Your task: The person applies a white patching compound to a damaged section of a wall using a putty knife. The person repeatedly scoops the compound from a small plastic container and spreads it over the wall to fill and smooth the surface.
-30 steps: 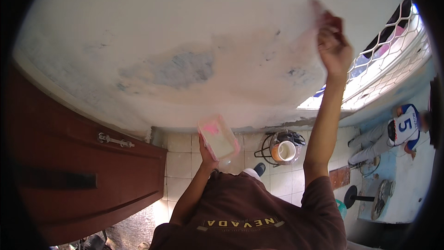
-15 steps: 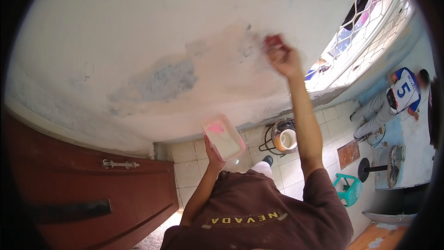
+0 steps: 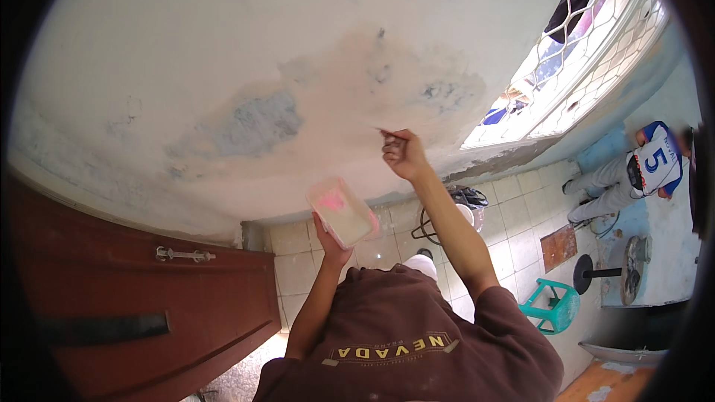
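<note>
Left grip (image 3: 333,248) holds pink tray (image 3: 370,222); shirt (image 3: 424,301) bears yellow lettering (image 3: 391,349).

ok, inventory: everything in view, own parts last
Tray: 1, pink, centre
Thin tool: 1, dark, by wall
Wall: 1, off-white with grey patches, ahead
Window grille: 1, white, upper right
Cloth-like item: 1, black, behind grille
Door: 1, reddish brown, lower left
Bolt: 1, silver, on door
Floor: 1, pale tiles, below wall
Floor panel: 1, reddish brown, right
Bucket: 1, white, partly hidden, centre right
Stool: 1, green, lower right
Pedestal: 1, black, right
Person: 1, white-and-blue shirt, far right
Brown shirt: 1, brown, bottom
Left fingers: 1 hand, bare, holding tray
Right fingers: 1 hand, bare, pinching tool
</note>
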Demonstrator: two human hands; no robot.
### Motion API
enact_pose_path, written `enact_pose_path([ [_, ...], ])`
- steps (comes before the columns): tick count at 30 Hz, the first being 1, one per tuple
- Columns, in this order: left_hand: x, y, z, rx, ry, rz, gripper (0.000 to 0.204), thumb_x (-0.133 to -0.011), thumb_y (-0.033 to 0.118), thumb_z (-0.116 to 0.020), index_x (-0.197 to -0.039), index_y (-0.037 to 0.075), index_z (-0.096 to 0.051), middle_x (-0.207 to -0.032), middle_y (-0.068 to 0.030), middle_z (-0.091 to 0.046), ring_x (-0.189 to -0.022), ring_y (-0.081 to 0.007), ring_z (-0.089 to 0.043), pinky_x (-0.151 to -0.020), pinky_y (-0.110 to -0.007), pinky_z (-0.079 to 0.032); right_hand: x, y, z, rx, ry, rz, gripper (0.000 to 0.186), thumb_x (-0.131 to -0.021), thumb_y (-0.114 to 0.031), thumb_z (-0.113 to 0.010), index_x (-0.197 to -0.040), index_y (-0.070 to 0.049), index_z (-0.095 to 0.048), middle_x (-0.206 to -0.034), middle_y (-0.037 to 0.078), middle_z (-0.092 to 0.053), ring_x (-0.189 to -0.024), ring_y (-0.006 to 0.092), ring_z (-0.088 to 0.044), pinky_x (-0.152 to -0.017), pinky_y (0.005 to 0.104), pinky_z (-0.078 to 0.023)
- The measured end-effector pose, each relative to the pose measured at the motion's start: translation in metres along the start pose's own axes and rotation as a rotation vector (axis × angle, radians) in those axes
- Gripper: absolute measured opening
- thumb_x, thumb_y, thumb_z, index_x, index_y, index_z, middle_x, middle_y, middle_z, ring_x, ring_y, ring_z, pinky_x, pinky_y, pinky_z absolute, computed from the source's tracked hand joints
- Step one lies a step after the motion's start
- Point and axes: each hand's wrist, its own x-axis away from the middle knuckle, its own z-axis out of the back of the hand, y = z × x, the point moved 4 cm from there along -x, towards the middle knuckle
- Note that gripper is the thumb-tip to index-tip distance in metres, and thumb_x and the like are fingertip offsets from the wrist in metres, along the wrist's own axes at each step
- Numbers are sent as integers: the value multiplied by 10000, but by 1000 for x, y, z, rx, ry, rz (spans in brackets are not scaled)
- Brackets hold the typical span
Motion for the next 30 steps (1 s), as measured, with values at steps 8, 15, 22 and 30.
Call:
enact_pose_path([
  [8, 1, -43, -34, 6, 61, -89, 620, -999, 631, -365, -1459, 217, -404, -1382, -11, -521, -1283, -245, -517, -1081, -489, -432, 52, -178, -122, 13, -95, 495, 397, -973, -117, -349, -1245, 102, -538, -1256, 229, -574, -820, 178, -591, -664, 278, -504],
  [15, 13, -80, -36, 42, 121, -109, 627, -992, 633, -381, -1458, 213, -403, -1387, -13, -519, -1281, -244, -521, -1073, -495, -448, 140, -260, -160, 240, -539, 644, 410, -999, -155, -350, -1248, 87, -567, -882, 68, -542, -699, 140, -421, -542, 263, -332],
  [22, 2, -110, -37, 121, 107, -100, 628, -987, 635, -392, -1454, 215, -413, -1396, -19, -518, -1288, -259, -522, -1076, -517, -446, 29, -51, -19, 433, -13, 220, 207, -1017, -295, -460, -999, -115, -562, -837, 3, -606, -610, 49, -447, -488, 192, -338],
  [30, 36, -100, -30, 39, 126, -79, 694, -978, 684, -325, -1476, 205, -392, -1413, -53, -512, -1279, -290, -531, -1058, -541, -453, -11, -111, -114, 37, -176, 195, 419, -946, -143, -395, -1250, 103, -545, -1157, 161, -632, -783, 125, -582, -601, 212, -467],
])
